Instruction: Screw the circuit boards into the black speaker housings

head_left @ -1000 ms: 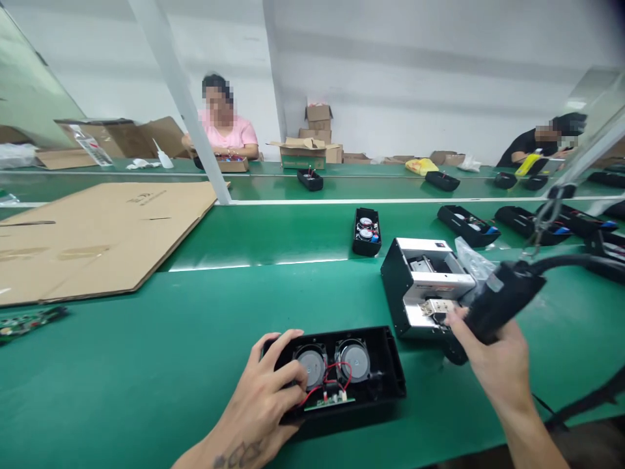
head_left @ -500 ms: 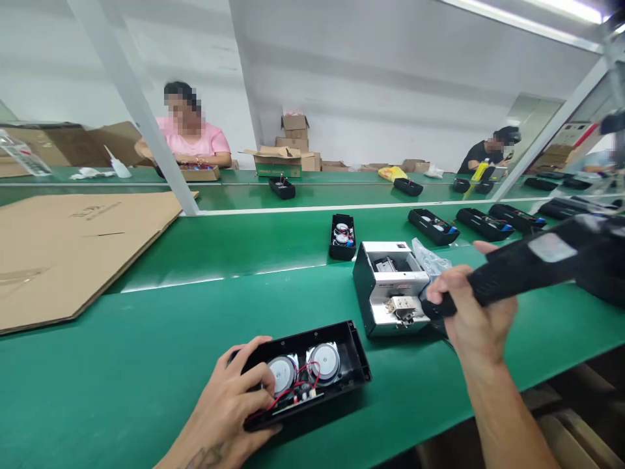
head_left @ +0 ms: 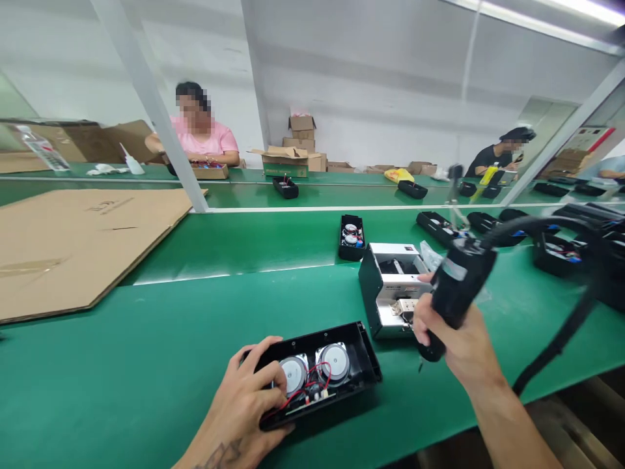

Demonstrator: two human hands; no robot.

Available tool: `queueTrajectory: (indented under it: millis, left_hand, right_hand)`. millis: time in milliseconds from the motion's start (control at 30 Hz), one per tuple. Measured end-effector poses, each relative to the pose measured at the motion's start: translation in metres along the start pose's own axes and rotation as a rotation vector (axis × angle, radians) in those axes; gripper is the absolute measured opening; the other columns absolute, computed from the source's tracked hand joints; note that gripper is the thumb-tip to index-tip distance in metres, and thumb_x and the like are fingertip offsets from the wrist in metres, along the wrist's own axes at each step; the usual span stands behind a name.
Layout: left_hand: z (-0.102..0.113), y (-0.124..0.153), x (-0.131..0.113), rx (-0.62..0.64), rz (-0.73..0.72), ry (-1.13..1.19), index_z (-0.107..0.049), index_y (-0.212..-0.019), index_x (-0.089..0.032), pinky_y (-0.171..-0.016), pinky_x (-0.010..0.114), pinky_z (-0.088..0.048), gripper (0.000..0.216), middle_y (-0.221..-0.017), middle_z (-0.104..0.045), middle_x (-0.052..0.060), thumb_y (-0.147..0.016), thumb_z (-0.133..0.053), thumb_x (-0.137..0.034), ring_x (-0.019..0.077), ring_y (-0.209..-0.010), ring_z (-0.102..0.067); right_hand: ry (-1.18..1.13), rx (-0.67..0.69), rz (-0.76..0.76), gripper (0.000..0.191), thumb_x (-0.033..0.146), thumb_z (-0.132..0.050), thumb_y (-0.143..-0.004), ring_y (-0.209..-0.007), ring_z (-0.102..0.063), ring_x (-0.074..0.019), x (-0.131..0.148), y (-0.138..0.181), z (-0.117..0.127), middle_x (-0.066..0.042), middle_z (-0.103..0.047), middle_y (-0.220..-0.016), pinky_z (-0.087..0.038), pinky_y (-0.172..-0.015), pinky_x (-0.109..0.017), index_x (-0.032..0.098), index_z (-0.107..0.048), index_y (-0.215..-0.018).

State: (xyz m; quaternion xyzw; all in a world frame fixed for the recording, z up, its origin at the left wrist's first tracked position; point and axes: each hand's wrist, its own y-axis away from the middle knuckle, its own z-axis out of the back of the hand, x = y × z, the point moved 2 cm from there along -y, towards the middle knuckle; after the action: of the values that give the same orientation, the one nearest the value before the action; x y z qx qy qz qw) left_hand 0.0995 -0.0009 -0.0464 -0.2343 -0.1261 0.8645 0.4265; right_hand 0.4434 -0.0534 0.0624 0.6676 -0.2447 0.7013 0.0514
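Note:
My left hand (head_left: 251, 397) grips the left end of a black speaker housing (head_left: 359, 365), which rests tilted on the green bench. Inside it sit two round speakers (head_left: 334, 362), red wires and a small circuit board along the near wall. In my right hand (head_left: 456, 332) is a black electric screwdriver (head_left: 461, 280), its bit pointing down, raised to the right of the housing and apart from it. A cable arches off the tool's upper end. Just behind my right hand stands a silver and black screw feeder (head_left: 385, 286), partly covered by the hand.
A flat cardboard sheet (head_left: 88, 241) covers the left of the bench. Another open speaker housing (head_left: 351, 238) stands behind the feeder, with several more at the right. Two people work across the line. A white post (head_left: 156, 111) rises at the left.
My right hand has swung the screwdriver from nearly level to steeply upright, bit down, in front of the feeder. The left hand keeps its hold on the housing. The view has shifted slightly.

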Motion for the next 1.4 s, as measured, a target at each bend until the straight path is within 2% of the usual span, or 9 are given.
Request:
queueTrajectory:
  millis: [100,200,333,500,600,800,1033,1267,1400]
  left_hand:
    - [-0.001,-0.003,-0.008,-0.010,0.044,0.034,-0.065,-0.068,-0.025,-0.112,0.054,-0.034,0.029,-0.083,-0.069,-0.003,-0.058,-0.089,-0.014,0.0413,-0.143,-0.055]
    - [-0.001,-0.007,-0.018,0.001,0.073,0.101,-0.067,-0.069,-0.025,-0.111,0.055,-0.034,0.029,-0.084,-0.072,-0.003,-0.061,-0.094,-0.017,0.0404,-0.142,-0.056]
    - [-0.003,-0.009,-0.024,-0.015,0.096,0.155,-0.068,-0.070,-0.024,-0.111,0.057,-0.033,0.030,-0.084,-0.073,-0.004,-0.060,-0.097,-0.018,0.0411,-0.142,-0.057]
    - [-0.003,-0.007,-0.026,-0.019,0.106,0.184,-0.071,-0.072,-0.024,-0.114,0.057,-0.032,0.027,-0.086,-0.074,-0.003,-0.064,-0.095,-0.020,0.0401,-0.144,-0.056]
    - [0.001,-0.008,-0.028,-0.003,0.114,0.197,-0.070,-0.073,-0.024,-0.113,0.057,-0.033,0.023,-0.087,-0.075,-0.003,-0.070,-0.093,-0.023,0.0395,-0.144,-0.055]
    - [-0.001,-0.007,-0.028,0.005,0.111,0.199,-0.073,-0.077,-0.026,-0.113,0.062,-0.033,0.017,-0.087,-0.075,-0.002,-0.079,-0.090,-0.030,0.0402,-0.144,-0.054]
    - [-0.001,-0.006,-0.028,0.024,0.130,0.221,-0.071,-0.076,-0.025,-0.115,0.061,-0.031,0.020,-0.089,-0.074,-0.002,-0.079,-0.090,-0.027,0.0394,-0.146,-0.052]
    - [-0.002,-0.005,-0.027,0.011,0.134,0.226,-0.076,-0.087,-0.029,-0.116,0.061,-0.029,0.014,-0.091,-0.073,-0.002,-0.080,-0.088,-0.025,0.0385,-0.147,-0.051]
    - [-0.002,-0.007,-0.026,-0.014,0.123,0.228,-0.073,-0.082,-0.027,-0.114,0.059,-0.031,0.014,-0.090,-0.073,-0.003,-0.077,-0.085,-0.022,0.0382,-0.144,-0.053]
  right_hand:
    - [-0.194,0.057,0.044,0.040,0.051,-0.084,-0.093,-0.045,-0.052,-0.0134,0.016,0.019,-0.003,0.008,-0.058,-0.062,-0.041,-0.045,-0.028,0.029,-0.065,-0.119]
    - [-0.232,0.030,0.122,0.035,0.049,-0.084,-0.093,-0.044,-0.052,-0.0144,0.031,0.037,-0.018,0.006,-0.058,-0.060,-0.042,-0.041,-0.028,0.030,-0.067,-0.117]
    - [-0.289,-0.037,0.173,0.033,0.047,-0.082,-0.094,-0.040,-0.040,-0.0124,0.043,0.057,-0.061,0.009,-0.048,-0.056,-0.035,-0.038,-0.028,0.033,-0.065,-0.119]
    - [-0.316,0.179,0.117,0.024,0.045,-0.076,-0.100,-0.043,-0.044,-0.0148,0.044,0.068,-0.120,0.009,-0.049,-0.057,-0.036,-0.042,-0.027,0.037,-0.058,-0.113]
    - [-0.276,0.205,0.109,0.023,0.047,-0.073,-0.102,-0.047,-0.042,-0.0145,0.041,0.070,-0.138,0.009,-0.047,-0.060,-0.035,-0.046,-0.028,0.036,-0.056,-0.113]
    - [-0.225,0.213,0.073,0.020,0.046,-0.070,-0.105,-0.047,-0.037,-0.0135,0.038,0.074,-0.151,0.010,-0.042,-0.063,-0.031,-0.049,-0.029,0.036,-0.055,-0.113]
    - [-0.215,0.222,0.073,0.021,0.044,-0.072,-0.104,-0.046,-0.038,-0.0128,0.038,0.075,-0.151,0.011,-0.044,-0.062,-0.031,-0.048,-0.029,0.035,-0.055,-0.111]
    - [-0.244,0.220,0.053,0.019,0.042,-0.072,-0.105,-0.047,-0.039,-0.0116,0.028,0.076,-0.156,0.011,-0.044,-0.063,-0.032,-0.048,-0.029,0.034,-0.056,-0.112]
    - [-0.218,0.245,0.086,0.016,0.040,-0.070,-0.106,-0.047,-0.040,-0.0118,0.026,0.076,-0.160,0.011,-0.044,-0.064,-0.033,-0.049,-0.029,0.034,-0.056,-0.112]
